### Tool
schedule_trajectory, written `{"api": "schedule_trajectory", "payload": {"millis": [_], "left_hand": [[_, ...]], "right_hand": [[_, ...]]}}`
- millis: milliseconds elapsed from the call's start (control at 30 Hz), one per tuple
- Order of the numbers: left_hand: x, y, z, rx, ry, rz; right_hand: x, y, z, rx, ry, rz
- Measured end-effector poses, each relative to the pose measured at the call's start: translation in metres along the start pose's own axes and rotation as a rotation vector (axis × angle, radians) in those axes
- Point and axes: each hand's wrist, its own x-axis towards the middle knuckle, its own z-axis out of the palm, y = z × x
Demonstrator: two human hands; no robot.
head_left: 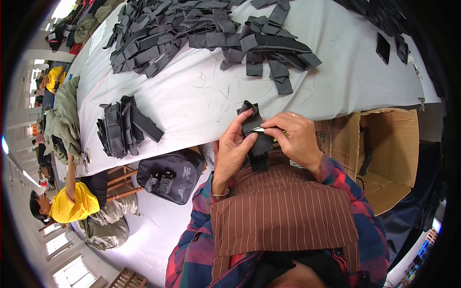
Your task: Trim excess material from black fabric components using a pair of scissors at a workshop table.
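My left hand [232,150] grips a folded dark grey fabric strip [261,144] between thumb and fingers, just off the table's near edge and above my lap. Its lower end hangs down over my brown striped apron [283,211]. In my right hand [298,137] is a small tool [258,129] with a pale, pointed tip and a bit of yellow-green at its handle. That tip touches the strip close to my left thumb; most of the tool is hidden by my fingers, so its exact kind is unclear.
A large heap of dark fabric strips [158,36] covers the far side of the white-covered table [192,96]. A smaller bundle [122,127] lies at left. An open cardboard box [391,158] stands at right, a black bag [173,175] at left below the table. A person in yellow [74,204] works further left.
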Motion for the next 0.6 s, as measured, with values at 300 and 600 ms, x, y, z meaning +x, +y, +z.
{"api": "schedule_trajectory", "payload": {"millis": [300, 600], "left_hand": [[0.001, -0.006, 0.001, 0.035, -0.016, 0.043], [0.004, 0.003, -0.005, -0.136, 0.038, 0.035]], "right_hand": [[0.003, -0.005, 0.0, 0.024, -0.082, -0.011], [0.002, -0.002, -0.016, 0.125, -0.072, 0.041]]}}
